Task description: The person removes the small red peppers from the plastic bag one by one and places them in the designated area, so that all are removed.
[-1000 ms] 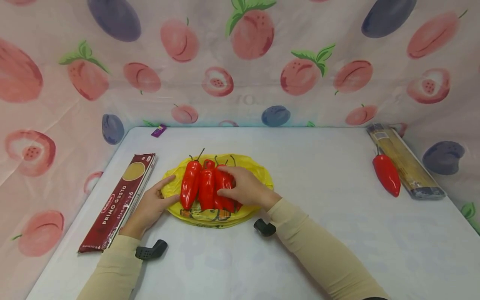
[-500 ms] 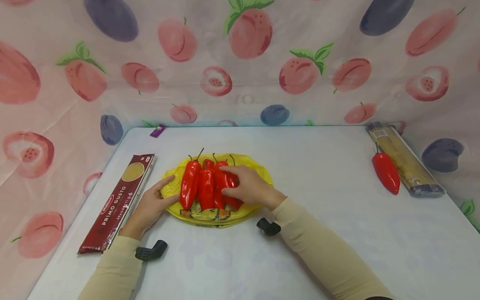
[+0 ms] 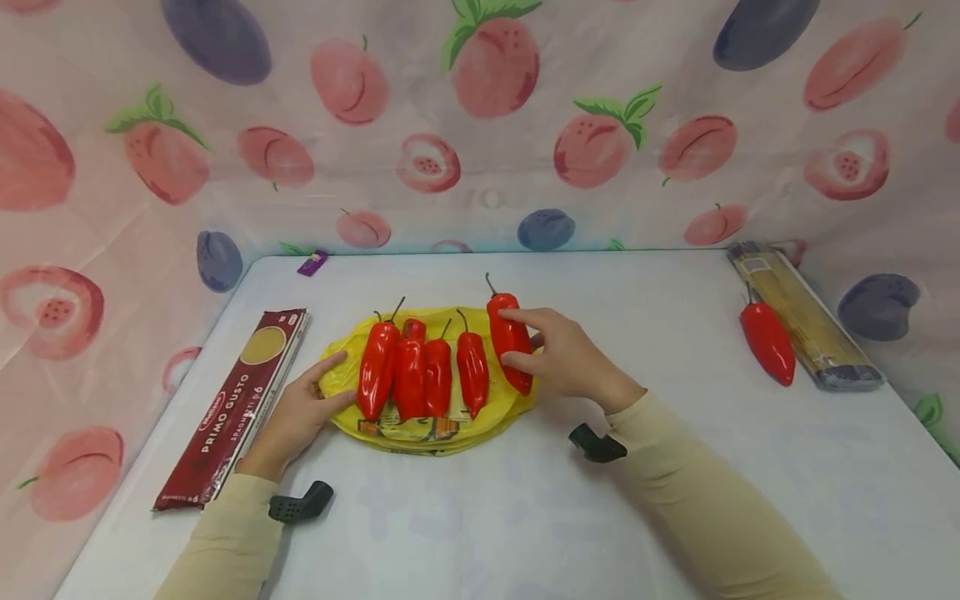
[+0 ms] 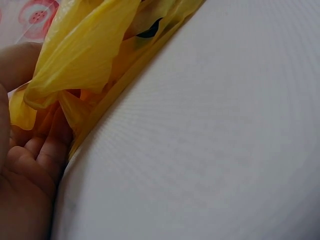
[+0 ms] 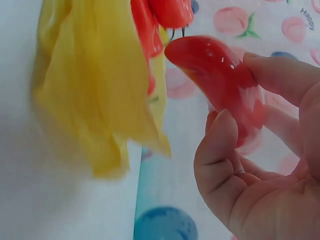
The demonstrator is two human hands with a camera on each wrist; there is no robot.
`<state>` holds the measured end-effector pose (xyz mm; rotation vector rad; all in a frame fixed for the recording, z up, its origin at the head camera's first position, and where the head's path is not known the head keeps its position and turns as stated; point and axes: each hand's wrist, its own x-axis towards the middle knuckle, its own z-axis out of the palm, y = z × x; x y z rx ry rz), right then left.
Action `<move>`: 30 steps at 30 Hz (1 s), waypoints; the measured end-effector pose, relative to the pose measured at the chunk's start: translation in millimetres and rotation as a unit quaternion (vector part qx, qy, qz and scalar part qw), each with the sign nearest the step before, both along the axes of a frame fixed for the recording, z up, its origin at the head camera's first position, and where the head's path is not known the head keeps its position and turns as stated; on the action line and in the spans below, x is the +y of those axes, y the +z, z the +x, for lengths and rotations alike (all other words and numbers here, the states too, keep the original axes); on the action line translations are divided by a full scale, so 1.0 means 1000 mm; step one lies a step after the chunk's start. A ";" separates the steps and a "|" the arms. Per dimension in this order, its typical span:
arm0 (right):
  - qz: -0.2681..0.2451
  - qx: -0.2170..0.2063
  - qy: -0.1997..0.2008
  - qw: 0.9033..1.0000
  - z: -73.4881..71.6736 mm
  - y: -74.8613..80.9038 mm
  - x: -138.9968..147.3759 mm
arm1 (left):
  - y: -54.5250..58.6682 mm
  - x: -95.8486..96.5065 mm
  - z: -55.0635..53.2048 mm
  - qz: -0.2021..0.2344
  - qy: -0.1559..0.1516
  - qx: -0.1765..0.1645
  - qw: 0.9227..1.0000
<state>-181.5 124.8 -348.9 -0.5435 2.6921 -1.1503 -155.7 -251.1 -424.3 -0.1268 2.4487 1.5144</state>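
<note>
My right hand (image 3: pixel 570 357) pinches a long red pepper (image 3: pixel 506 321) between thumb and fingers, close over the right side of a yellow plastic bag (image 3: pixel 487 427). The right wrist view shows this red pepper (image 5: pixel 215 70) clear of the bag, fingertips on either side of it. Several other shiny red peppers (image 3: pixel 377 371) with thin dark stems lie side by side on the bag. At the bag's left edge, my left hand (image 3: pixel 296 417) grips the plastic. In the left wrist view, folds of the yellow bag (image 4: pixel 85 50) partly hide its fingers.
A dark red spaghetti packet (image 3: pixel 232 408) lies left of my left hand. At the far right, one red pepper (image 3: pixel 767 343) sits beside a clear pack of spaghetti (image 3: pixel 810 321). A small purple packet (image 3: pixel 312 262) is at the back left. Fruit-print cloth (image 3: pixel 480 183) hangs behind the table.
My right hand has drawn one pepper out of the row and carried it right, to the bag's right edge. The peppers left behind show more fully. The left hand has stayed put.
</note>
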 end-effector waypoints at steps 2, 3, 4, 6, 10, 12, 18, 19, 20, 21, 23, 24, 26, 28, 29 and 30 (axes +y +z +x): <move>0.006 0.003 -0.011 1.000 0.000 0.001 0.009 | 0.000 0.000 0.000 0.002 -0.001 0.000 1.000; 0.009 0.005 -0.017 1.000 0.000 0.002 0.013 | 0.000 0.000 0.000 0.003 0.000 0.000 1.000; 0.014 0.004 -0.025 1.000 -0.001 0.002 0.017 | 0.000 0.000 0.000 0.004 0.001 0.000 1.000; 0.021 0.000 -0.039 0.999 -0.002 0.001 0.026 | 0.000 0.000 0.001 0.004 0.003 0.000 1.000; 0.037 0.000 -0.062 0.997 -0.006 0.001 0.045 | 0.000 0.000 0.001 0.007 0.004 0.001 1.000; 0.044 0.000 -0.072 0.996 -0.007 0.001 0.055 | 0.000 0.000 0.001 0.006 0.004 0.001 1.000; 0.067 -0.005 -0.093 0.993 -0.010 0.002 0.087 | -0.001 0.001 0.000 0.002 0.004 -0.001 1.000; 0.071 -0.007 -0.095 0.993 -0.010 0.001 0.093 | -0.001 0.001 0.000 0.004 0.004 -0.001 1.000; 0.073 -0.010 -0.096 0.993 -0.010 0.001 0.098 | -0.001 0.001 0.000 0.004 0.003 -0.001 1.000; 0.078 -0.013 -0.098 0.992 -0.011 0.000 0.104 | -0.002 0.001 0.000 0.005 0.003 0.000 1.000; 0.085 -0.022 -0.103 0.991 -0.011 -0.002 0.115 | -0.002 0.001 0.000 0.006 0.002 0.001 1.000; 0.087 -0.027 -0.107 0.990 -0.011 -0.003 0.121 | -0.002 0.001 0.000 0.006 0.002 0.002 1.000; 0.094 -0.037 -0.114 0.988 -0.011 -0.006 0.133 | -0.002 0.000 -0.001 0.004 0.001 0.003 1.000; 0.101 -0.044 -0.121 0.987 -0.011 -0.009 0.143 | -0.001 0.000 -0.001 0.001 0.001 0.003 1.000; 0.103 -0.047 -0.124 0.986 -0.011 -0.010 0.148 | -0.001 0.000 -0.001 0.000 0.002 0.002 1.000; 0.104 -0.050 -0.127 0.985 -0.011 -0.011 0.153 | -0.001 0.000 -0.001 -0.002 0.002 0.000 1.000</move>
